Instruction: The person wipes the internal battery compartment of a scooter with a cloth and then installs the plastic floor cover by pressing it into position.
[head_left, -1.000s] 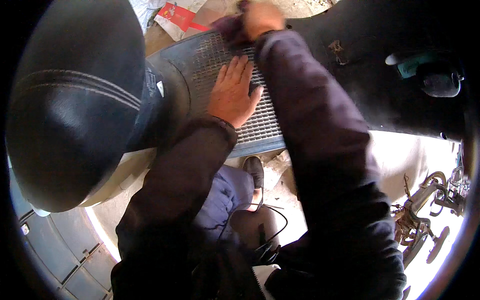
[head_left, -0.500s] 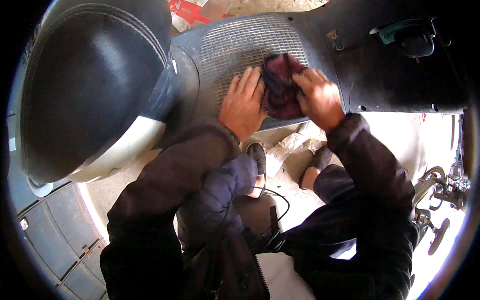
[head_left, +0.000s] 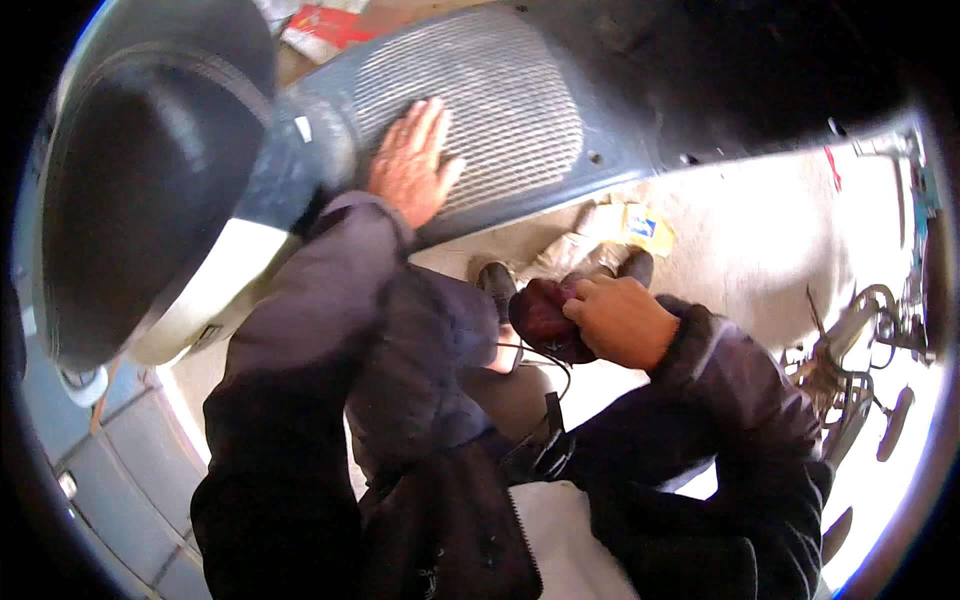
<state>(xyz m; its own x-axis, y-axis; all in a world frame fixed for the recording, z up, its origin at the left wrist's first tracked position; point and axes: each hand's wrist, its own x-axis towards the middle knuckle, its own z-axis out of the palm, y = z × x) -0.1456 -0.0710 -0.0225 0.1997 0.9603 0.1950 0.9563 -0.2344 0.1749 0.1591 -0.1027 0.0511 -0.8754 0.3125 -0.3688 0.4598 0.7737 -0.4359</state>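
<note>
My left hand [head_left: 413,165] lies flat with fingers stretched on the left part of the scooter's footboard [head_left: 480,90], a dark grey panel with a ribbed grid. In my right hand [head_left: 622,318] is a bunched dark red cloth [head_left: 545,318], gripped between thumb and fingers. It hangs over the floor on my side of the footboard, above my shoes and apart from the scooter. The fingertips of the right hand are partly hidden in the cloth's folds.
Left of the footboard stands the scooter's black seat [head_left: 160,180] with a white body panel [head_left: 220,280] below. A yellow and clear plastic bag [head_left: 640,228] lies on the floor. At the right are bicycle parts [head_left: 860,350]. A red and white package [head_left: 325,30] lies behind the footboard.
My right hand has drawn the cloth off the footboard, back toward me. The left hand has shifted leftward and still rests on the footboard. The whole view has turned slightly.
</note>
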